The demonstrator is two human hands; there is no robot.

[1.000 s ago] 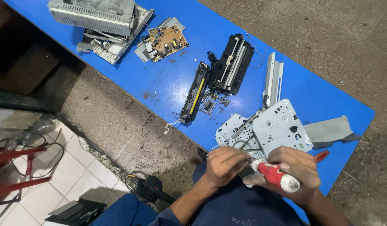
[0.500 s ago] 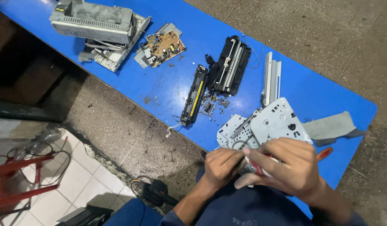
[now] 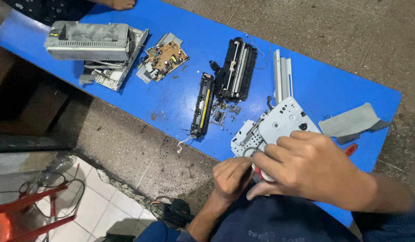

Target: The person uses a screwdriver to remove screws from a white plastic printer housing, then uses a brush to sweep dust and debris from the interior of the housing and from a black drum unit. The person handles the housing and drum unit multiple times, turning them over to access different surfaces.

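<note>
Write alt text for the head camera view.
Both hands, left hand and right hand, grip a red-and-white tool against a grey metal plate on a blue table strewn with dismantled printer parts.

Red-handled tool (image 3: pixel 262 174) mostly hidden under right hand (image 3: pixel 306 168); metal plate (image 3: pixel 279 123) near edge covered; red chair (image 3: pixel 19 215) cut by frame edge.
</note>
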